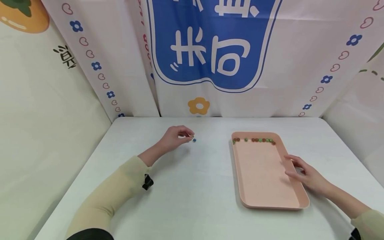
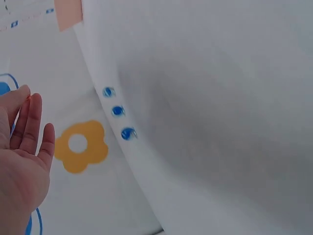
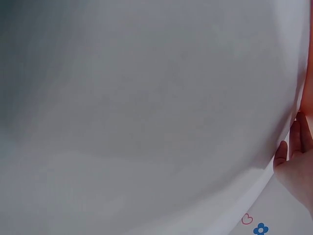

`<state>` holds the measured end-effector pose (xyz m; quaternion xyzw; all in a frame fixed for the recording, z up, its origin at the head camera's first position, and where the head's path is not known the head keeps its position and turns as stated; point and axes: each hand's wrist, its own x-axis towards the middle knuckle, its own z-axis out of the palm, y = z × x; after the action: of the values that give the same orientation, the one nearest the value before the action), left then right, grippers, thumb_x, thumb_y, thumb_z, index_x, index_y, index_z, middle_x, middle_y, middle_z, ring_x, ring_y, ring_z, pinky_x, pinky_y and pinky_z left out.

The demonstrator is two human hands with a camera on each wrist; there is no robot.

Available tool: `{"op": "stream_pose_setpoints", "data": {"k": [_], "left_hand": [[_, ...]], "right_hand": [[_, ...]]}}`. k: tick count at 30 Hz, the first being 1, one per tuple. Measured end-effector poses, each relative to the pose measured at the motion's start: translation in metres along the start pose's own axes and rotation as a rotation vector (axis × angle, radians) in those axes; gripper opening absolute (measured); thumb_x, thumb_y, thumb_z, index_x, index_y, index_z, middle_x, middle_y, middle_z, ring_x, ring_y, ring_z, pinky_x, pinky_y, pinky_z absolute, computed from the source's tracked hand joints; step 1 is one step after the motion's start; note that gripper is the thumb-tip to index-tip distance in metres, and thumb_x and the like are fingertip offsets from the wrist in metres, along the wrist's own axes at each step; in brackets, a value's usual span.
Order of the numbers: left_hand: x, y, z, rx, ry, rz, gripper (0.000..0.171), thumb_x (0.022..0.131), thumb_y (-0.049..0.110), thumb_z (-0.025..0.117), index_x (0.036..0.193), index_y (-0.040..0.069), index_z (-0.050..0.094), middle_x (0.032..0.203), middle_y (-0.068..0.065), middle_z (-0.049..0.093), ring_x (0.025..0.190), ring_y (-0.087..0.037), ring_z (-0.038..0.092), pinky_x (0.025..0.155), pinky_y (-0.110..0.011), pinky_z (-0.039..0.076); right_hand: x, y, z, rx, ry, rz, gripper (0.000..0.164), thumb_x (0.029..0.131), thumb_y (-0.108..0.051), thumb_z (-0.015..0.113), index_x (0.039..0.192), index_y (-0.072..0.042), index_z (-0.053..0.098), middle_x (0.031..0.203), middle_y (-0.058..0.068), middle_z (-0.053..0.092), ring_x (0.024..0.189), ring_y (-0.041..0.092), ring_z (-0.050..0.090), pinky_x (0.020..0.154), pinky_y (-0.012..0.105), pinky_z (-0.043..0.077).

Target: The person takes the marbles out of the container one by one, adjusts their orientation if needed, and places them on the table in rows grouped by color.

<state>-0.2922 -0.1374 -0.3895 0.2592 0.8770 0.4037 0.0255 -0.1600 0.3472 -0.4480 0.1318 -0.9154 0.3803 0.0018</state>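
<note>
My left hand (image 1: 175,138) is above the table, its thumb and forefinger pinching a small brownish thing (image 1: 192,136), too small to make out well. Just below those fingertips a blue marble (image 1: 194,140) lies on the table. The left wrist view shows three clear marbles with blue swirls (image 2: 117,111) in a short row, apart from the left hand (image 2: 27,156). On the right, my right hand (image 1: 310,176) holds the long side of a pink tray (image 1: 267,173), thumb and forefinger over its rim; its other fingers are partly hidden. Several brown and green marbles (image 1: 261,140) line the tray's far wall.
The white table (image 1: 195,200) runs back to a hanging cloth (image 1: 180,100) printed with a blue sign and flowers. More cloth hangs at the left (image 1: 45,133) and right sides. The tray's raised rim stands around its contents.
</note>
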Motion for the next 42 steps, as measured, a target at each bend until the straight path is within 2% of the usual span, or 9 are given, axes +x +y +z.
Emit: {"op": "stream_pose_setpoints", "data": {"k": [8,15,20,23,31,33,39,42], "left_hand": [[-0.009,-0.028,-0.012,0.058,0.015,-0.089,0.017,0.089,0.009,0.071,0.106,0.006,0.07,0.1,-0.002,0.068,0.093,-0.018,0.062,0.09,-0.037,0.049],[-0.012,-0.047,-0.015,0.106,-0.042,-0.148,0.014,0.088,0.007,0.072,0.102,0.007,0.071,0.101,-0.003,0.068,0.095,-0.02,0.061,0.09,-0.038,0.049],[-0.011,-0.054,-0.014,0.131,-0.099,-0.197,0.012,0.087,0.008,0.073,0.099,0.009,0.072,0.1,-0.003,0.068,0.091,-0.019,0.061,0.082,-0.035,0.049],[-0.011,-0.056,-0.012,0.139,-0.118,-0.222,0.012,0.086,0.008,0.074,0.098,0.009,0.072,0.1,-0.002,0.068,0.091,-0.019,0.061,0.082,-0.035,0.049],[-0.007,-0.059,-0.009,0.204,-0.121,-0.213,0.012,0.086,0.009,0.074,0.098,0.011,0.073,0.096,0.0,0.069,0.091,-0.018,0.061,0.084,-0.037,0.048],[-0.007,-0.058,-0.008,0.215,-0.125,-0.218,0.012,0.086,0.009,0.074,0.097,0.012,0.073,0.095,0.001,0.069,0.09,-0.017,0.061,0.085,-0.037,0.048],[-0.007,-0.059,-0.006,0.251,-0.132,-0.206,0.011,0.085,0.011,0.075,0.096,0.012,0.073,0.091,0.004,0.068,0.088,-0.015,0.06,0.085,-0.037,0.047],[-0.006,-0.059,-0.005,0.262,-0.131,-0.2,0.011,0.085,0.012,0.075,0.096,0.012,0.073,0.09,0.004,0.069,0.087,-0.015,0.06,0.084,-0.037,0.047]], "right_hand": [[0.0,0.0,-0.001,0.016,-0.018,0.009,0.059,0.094,-0.019,0.066,0.143,-0.002,0.038,0.136,0.026,0.044,0.104,-0.017,0.035,0.08,0.013,0.037],[0.0,-0.001,-0.002,-0.002,-0.036,0.034,0.061,0.095,-0.022,0.065,0.144,-0.003,0.036,0.135,0.029,0.045,0.103,-0.013,0.037,0.08,0.014,0.038],[0.001,-0.001,-0.002,-0.003,-0.028,0.024,0.06,0.094,-0.021,0.065,0.144,-0.002,0.036,0.134,0.029,0.046,0.103,-0.016,0.037,0.08,0.013,0.038],[0.001,-0.001,-0.002,-0.006,-0.028,0.025,0.06,0.094,-0.021,0.066,0.144,-0.003,0.037,0.134,0.028,0.047,0.103,-0.014,0.038,0.08,0.013,0.038],[0.001,-0.001,-0.003,-0.004,-0.032,0.031,0.06,0.094,-0.02,0.066,0.144,-0.002,0.037,0.133,0.027,0.047,0.101,-0.012,0.04,0.079,0.014,0.039],[0.001,0.0,-0.002,-0.007,-0.024,0.028,0.06,0.094,-0.019,0.066,0.143,-0.002,0.038,0.133,0.026,0.048,0.103,-0.007,0.043,0.079,0.014,0.039],[0.002,-0.002,-0.001,-0.012,-0.031,0.032,0.061,0.093,-0.018,0.067,0.144,-0.002,0.037,0.133,0.028,0.047,0.109,0.031,0.05,0.078,0.015,0.04],[0.002,-0.002,-0.002,-0.019,-0.037,0.043,0.061,0.094,-0.02,0.066,0.144,-0.002,0.036,0.134,0.028,0.046,0.109,0.034,0.05,0.078,0.015,0.04]]}}
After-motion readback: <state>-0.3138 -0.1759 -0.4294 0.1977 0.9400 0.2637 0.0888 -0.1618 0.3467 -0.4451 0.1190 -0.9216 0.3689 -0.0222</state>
